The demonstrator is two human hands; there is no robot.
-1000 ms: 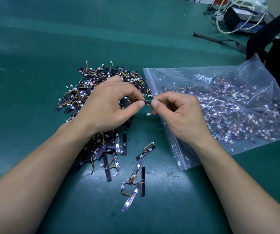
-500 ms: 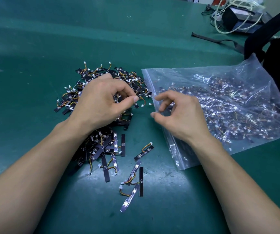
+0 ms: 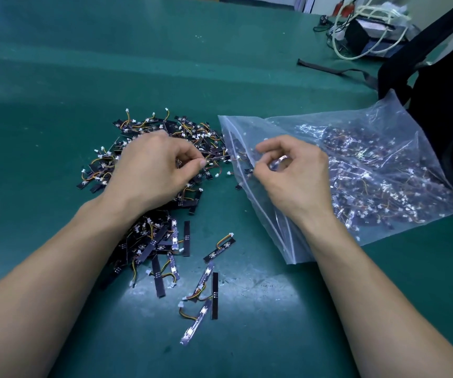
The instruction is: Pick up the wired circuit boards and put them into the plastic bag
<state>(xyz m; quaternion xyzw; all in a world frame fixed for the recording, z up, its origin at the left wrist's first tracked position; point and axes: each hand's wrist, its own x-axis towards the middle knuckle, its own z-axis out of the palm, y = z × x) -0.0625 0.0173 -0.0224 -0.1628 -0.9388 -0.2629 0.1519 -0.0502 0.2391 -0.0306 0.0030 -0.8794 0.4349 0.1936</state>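
A green worktop [image 3: 56, 77] carries a clear plastic zip bag [image 3: 383, 159], well filled, toward its right edge, its mouth beside the mid-worktop heap of thin black wired circuit boards [image 3: 192, 132]. The left hand [image 3: 151, 173] pinches one there, thumb to forefinger. The right hand [image 3: 293, 175] curls its fingers at the bag's mouth, on what I cannot tell. The boards look light, stiff and tangle-prone, so grip the strip edges, not the wires.

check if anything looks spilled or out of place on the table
Nothing looks damaged. A few stray wired boards lie scattered on the green table nearer the person, apart from the main pile and outside the plastic bag. That fits sorting that is not yet done rather than a spill.
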